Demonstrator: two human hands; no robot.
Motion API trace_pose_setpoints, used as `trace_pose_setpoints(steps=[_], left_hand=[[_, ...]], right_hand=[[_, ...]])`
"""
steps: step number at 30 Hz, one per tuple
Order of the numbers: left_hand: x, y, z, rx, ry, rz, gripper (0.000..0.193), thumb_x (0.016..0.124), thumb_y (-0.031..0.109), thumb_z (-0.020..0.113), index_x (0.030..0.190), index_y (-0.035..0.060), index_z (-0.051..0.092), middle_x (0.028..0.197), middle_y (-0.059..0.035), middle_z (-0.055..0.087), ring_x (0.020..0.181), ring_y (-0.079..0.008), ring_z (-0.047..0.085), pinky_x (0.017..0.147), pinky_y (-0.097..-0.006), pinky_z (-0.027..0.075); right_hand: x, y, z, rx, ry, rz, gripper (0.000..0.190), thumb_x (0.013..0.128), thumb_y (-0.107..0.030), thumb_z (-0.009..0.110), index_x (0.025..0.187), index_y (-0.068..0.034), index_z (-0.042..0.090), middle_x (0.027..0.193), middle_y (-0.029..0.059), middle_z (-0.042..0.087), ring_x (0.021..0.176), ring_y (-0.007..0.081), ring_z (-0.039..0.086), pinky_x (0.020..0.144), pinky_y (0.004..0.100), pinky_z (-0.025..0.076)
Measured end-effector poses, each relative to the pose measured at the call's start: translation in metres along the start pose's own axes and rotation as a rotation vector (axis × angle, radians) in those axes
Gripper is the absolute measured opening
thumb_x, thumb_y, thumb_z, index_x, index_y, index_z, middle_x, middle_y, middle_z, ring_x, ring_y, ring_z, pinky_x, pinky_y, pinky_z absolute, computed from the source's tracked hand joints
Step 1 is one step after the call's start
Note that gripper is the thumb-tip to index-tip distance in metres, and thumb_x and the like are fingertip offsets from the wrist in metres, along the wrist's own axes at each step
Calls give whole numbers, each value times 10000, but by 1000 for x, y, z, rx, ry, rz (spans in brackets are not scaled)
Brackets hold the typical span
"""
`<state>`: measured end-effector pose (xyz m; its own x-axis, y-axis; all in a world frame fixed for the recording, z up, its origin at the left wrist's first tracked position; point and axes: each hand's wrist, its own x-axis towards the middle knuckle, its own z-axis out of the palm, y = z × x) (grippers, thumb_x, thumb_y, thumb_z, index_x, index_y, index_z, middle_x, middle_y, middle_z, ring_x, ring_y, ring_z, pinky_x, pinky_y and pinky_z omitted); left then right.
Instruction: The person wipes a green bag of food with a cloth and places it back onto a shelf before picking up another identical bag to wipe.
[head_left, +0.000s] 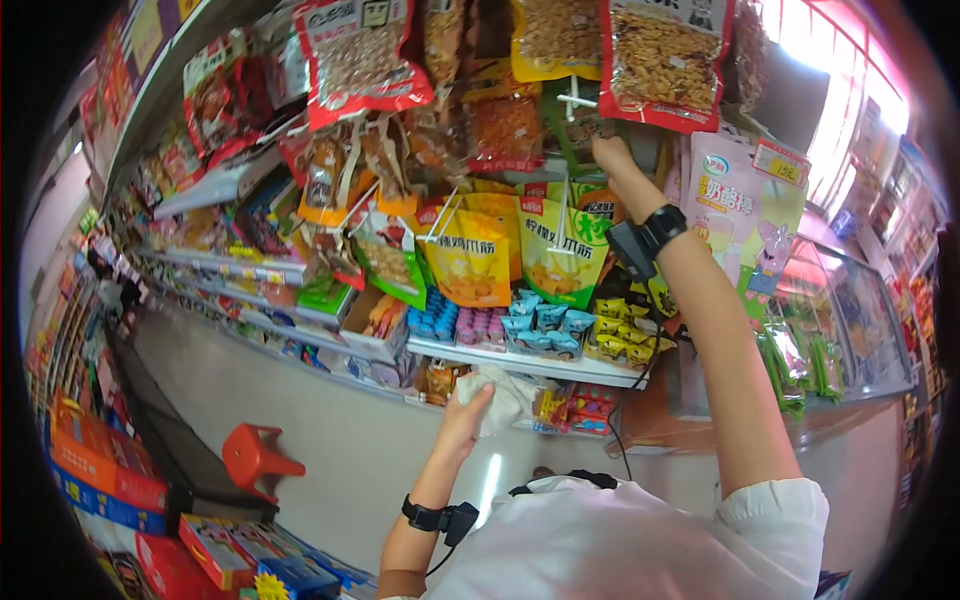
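Note:
My left hand (471, 412) is closed around a crumpled white cloth (499, 397), just below the edge of a white shelf. My right hand (611, 156) reaches up among hanging snack packets, beside a dark green packet (574, 139); its fingers are partly hidden, so whether they grip that packet is unclear. White display hooks (571, 97) stick out near it. A large red-edged bag of nuts (664, 64) hangs above my right hand. Below it hang green-yellow pouches (564, 251) and a yellow pouch (465, 259). Each wrist wears a black strap with a small device.
Small blue packets (547, 330) and yellow packets (622, 334) fill the white shelf (525, 364). A pink pouch (720, 195) hangs on the right, near a glass-topped case (862, 322). A red plastic stool (259, 459) stands on the floor at left. Black cables hang by my right arm.

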<state>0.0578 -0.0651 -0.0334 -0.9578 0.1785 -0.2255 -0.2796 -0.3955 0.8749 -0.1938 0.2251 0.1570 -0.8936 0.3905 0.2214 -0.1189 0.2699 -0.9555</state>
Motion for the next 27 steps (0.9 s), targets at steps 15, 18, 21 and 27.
trace_pose_setpoints(steps=[15, 18, 21, 27], left_hand=[[53, 7, -5, 32, -102, -81, 504, 779, 167, 610, 1198, 3, 382, 1083, -73, 507, 995, -163, 486, 859, -272, 380], [54, 14, -24, 51, -133, -104, 500, 778, 171, 611, 1193, 4, 387, 1072, -75, 513, 988, -160, 489, 854, -271, 383], [52, 22, -44, 89, -155, -144, 477, 778, 173, 611, 1175, 10, 403, 1055, -74, 521, 976, -158, 494, 844, -271, 389], [60, 24, -76, 113, -232, -183, 430, 780, 170, 607, 1142, 17, 431, 1033, -70, 529, 937, -151, 511, 811, -263, 405]], right_hand=[[68, 51, -35, -796, 428, -88, 567, 653, -321, 583, 1146, -92, 422, 1072, 201, 516, 971, 363, 503, 819, 403, 416], [57, 59, -30, -658, 440, -239, 544, 661, -317, 597, 1124, -71, 449, 1049, 209, 525, 962, 350, 511, 802, 400, 419], [34, 54, -29, -470, 463, -491, 496, 670, -328, 624, 1065, -53, 507, 975, 213, 559, 920, 351, 534, 756, 396, 432], [-19, -14, -43, -311, 203, -86, 484, 704, -319, 637, 996, 55, 543, 849, 179, 605, 758, 238, 585, 686, 330, 437]])
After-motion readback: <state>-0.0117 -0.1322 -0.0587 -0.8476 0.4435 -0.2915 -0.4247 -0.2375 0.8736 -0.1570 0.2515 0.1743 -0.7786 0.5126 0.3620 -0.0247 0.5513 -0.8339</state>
